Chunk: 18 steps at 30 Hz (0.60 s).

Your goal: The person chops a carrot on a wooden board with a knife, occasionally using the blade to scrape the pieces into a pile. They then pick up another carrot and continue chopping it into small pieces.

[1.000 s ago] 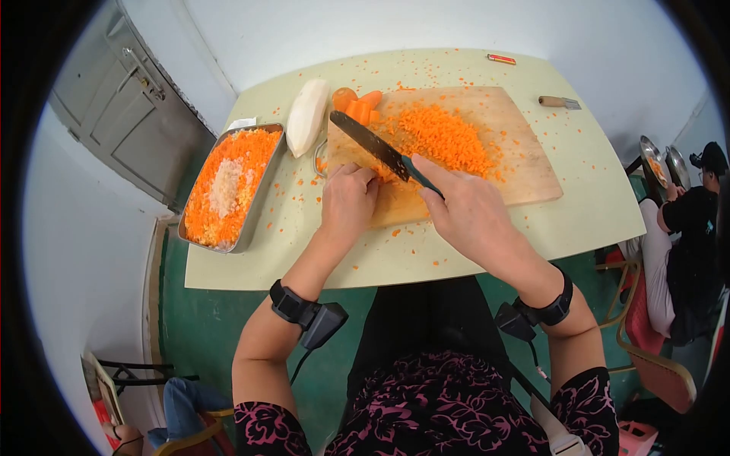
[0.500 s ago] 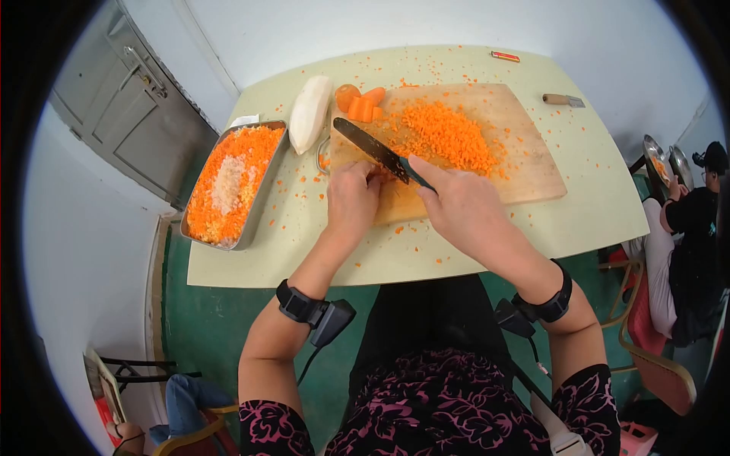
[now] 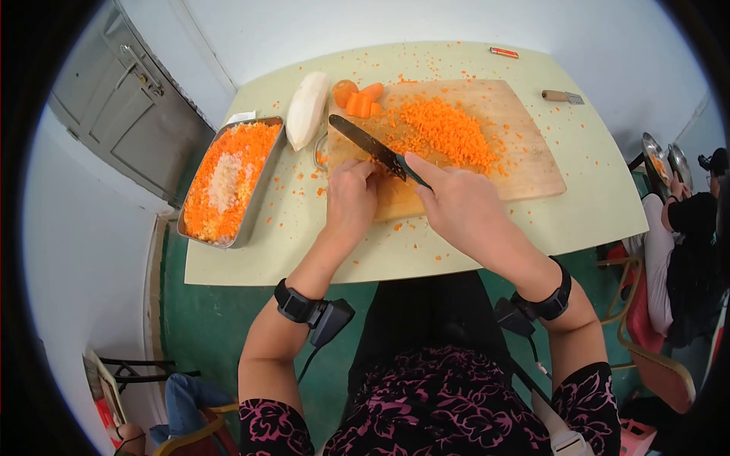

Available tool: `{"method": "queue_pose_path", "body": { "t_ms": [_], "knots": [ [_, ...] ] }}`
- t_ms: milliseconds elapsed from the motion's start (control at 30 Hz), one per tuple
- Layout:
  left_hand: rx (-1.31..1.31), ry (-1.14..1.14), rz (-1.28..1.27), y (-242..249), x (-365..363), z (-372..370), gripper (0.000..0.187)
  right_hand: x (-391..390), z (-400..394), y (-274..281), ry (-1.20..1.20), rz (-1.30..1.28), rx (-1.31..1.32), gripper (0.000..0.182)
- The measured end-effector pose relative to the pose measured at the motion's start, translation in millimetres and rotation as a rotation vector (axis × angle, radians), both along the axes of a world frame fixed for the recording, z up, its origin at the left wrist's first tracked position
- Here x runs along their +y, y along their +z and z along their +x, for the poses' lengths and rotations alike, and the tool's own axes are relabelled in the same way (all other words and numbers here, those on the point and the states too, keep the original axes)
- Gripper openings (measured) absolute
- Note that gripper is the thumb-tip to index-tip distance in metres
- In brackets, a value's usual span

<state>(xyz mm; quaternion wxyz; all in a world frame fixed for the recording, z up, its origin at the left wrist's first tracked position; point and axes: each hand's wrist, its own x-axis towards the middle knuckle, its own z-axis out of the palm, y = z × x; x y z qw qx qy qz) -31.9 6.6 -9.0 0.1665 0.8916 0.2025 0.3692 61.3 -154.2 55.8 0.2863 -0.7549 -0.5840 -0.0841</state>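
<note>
My right hand (image 3: 456, 205) grips the handle of a dark-bladed knife (image 3: 369, 145), index finger stretched along it, blade angled up to the left over a wooden cutting board (image 3: 525, 152). My left hand (image 3: 351, 199) rests curled on the board's near left part, fingertips right by the blade; what lies under them is hidden. A heap of finely chopped carrot (image 3: 445, 133) covers the board's middle. A few carrot chunks (image 3: 359, 99) sit at its far left corner.
A metal tray (image 3: 194, 199) of chopped carrot with a pale heap stands at left. A peeled white radish (image 3: 307, 110) lies beside the board. A small tool (image 3: 561, 96) and a red item (image 3: 503, 52) lie far back. Another person (image 3: 696, 251) sits at right.
Both hands and the knife stay close together at the board's left part, with only slight shifts. The view has shifted a little.
</note>
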Motion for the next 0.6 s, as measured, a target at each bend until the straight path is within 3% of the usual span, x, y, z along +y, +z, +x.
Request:
{"method": "queue_pose_path", "body": {
  "t_ms": [167,367,600],
  "knots": [
    [0.020,0.075,-0.223,10.0,-2.7,3.8,0.013,1.1,-0.5,6.1,-0.012,-0.002,0.050,0.035],
    [-0.016,0.072,-0.119,8.2,-2.6,4.0,0.015,4.8,0.0,0.8,0.001,-0.051,0.039,0.036],
    [-0.149,0.051,-0.347,5.8,1.0,-1.8,0.011,-4.0,-5.3,9.7,-0.014,0.035,0.051,0.036]
  ]
}}
